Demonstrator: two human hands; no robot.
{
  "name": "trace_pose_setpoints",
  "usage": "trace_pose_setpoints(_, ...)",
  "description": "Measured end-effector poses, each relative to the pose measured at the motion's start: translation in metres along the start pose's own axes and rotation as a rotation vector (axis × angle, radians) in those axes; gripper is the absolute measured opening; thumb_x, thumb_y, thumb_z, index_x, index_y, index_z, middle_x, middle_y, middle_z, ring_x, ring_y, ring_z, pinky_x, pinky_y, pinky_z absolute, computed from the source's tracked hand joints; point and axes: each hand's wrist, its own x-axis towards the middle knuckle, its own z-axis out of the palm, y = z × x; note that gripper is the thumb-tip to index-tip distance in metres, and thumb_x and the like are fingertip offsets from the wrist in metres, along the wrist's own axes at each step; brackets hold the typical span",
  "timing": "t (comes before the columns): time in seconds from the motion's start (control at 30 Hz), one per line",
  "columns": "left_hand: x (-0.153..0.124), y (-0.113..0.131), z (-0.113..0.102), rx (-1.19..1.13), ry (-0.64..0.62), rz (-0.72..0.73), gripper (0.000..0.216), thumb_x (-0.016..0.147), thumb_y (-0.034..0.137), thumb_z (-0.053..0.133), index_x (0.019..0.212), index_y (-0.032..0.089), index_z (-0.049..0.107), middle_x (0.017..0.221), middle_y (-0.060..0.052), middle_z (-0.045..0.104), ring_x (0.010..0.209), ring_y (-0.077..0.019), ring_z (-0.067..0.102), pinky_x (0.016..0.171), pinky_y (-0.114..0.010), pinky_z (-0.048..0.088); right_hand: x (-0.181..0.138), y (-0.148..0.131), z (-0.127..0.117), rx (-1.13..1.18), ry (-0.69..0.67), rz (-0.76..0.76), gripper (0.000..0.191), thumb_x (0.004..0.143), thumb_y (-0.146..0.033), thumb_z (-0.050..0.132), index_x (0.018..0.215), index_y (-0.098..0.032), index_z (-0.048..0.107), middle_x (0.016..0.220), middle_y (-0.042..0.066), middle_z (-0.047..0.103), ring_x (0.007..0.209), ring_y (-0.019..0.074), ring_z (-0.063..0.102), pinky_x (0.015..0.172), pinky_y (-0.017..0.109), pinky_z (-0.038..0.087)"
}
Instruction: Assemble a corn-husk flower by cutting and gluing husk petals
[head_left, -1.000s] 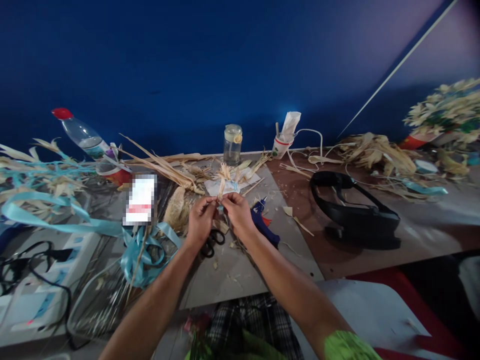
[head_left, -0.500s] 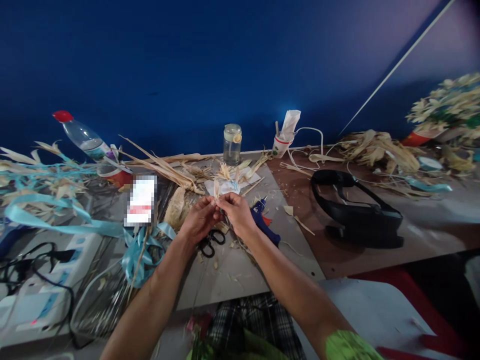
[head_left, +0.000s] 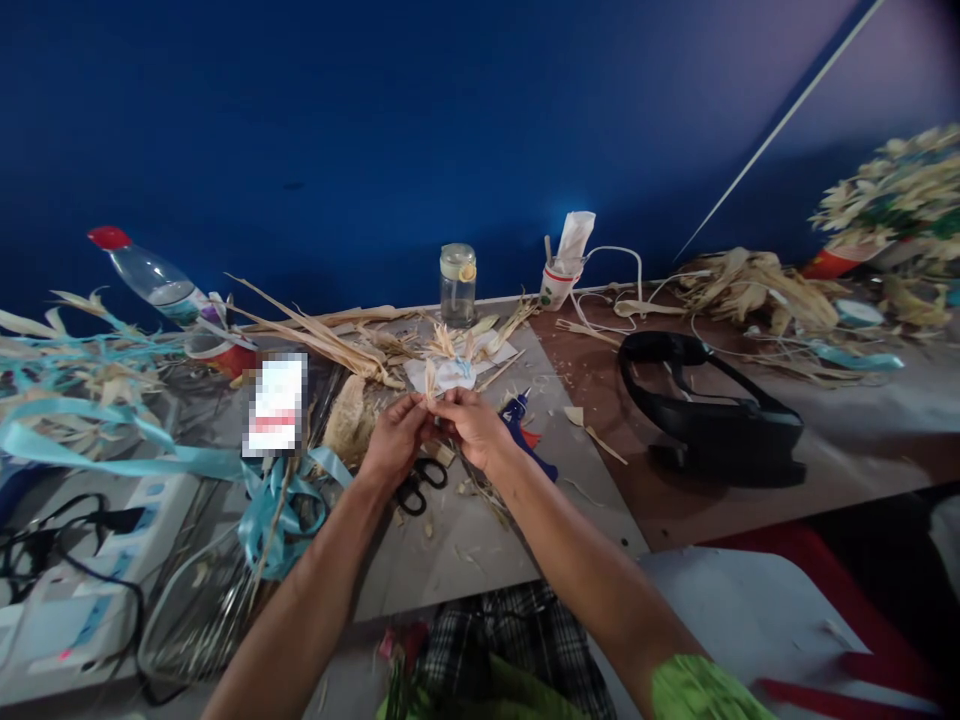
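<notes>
- The grip of the left hand (head_left: 396, 440) is a near-closed pinch, thumb and forefinger meeting at the base of a small husk piece (head_left: 430, 377); the lower fingers curl in.
- The right hand (head_left: 471, 425) pinches at the same base, its grip just as narrow, fingertips close beside the left ones.
- The husk piece rises above the fingertips, near the middle of the tabletop (head_left: 420, 580); it is pale straw-coloured, slim and dry-looking, its lower end hidden by the fingers.
- Just beyond it, a fringed husk bundle (head_left: 450, 340) sits by a crumpled-looking white sheet (head_left: 444, 376).
- Below the hands lie scissors (head_left: 424, 487) with black looped handles, the blades hidden, among papery scraps.
- To the right of the right hand rests a blue glue gun (head_left: 525, 430), nozzle pointing away.
- To the left, a rough tan husk (head_left: 347, 418) lies near long, fibrous husk strips (head_left: 315, 340).
- Farther left, glossy light-blue ribbon (head_left: 274, 520) loops loosely.
- Behind stands a clear, lidded drinking bottle (head_left: 458, 288).
</notes>
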Motion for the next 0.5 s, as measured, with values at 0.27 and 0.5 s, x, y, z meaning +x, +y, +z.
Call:
trace_pose_setpoints(0.27,-0.0004,0.0011,0.0014,0.077,0.072,0.092,0.018,0.073,0.028,0.059,0.064,0.015,0.05,0.052,0.006,0.04,0.044,-0.0038,0.032,0.048,-0.018,0.033,0.0034,0.0014,-0.0032,0.063,-0.082,-0.021,0.034,0.047,-0.02,0.075,0.064,-0.018,0.047,0.048,-0.01,0.048,0.04,0.0028,0.036,0.043,0.018,0.027)
trace_pose_setpoints(0.5,-0.0027,0.0029,0.0029,0.037,-0.002,0.055,0.021,0.074,0.032,0.06,0.067,0.015,0.05,0.057,0.006,0.039,0.044,-0.0026,0.03,0.052,-0.02,0.036,0.0049,-0.0031,-0.0057,0.031,-0.047,-0.07,0.021,0.053,-0.021,0.071,0.07,-0.014,0.06,0.052,-0.007,0.053,0.042,0.0031,0.039,0.043,0.018,0.027)
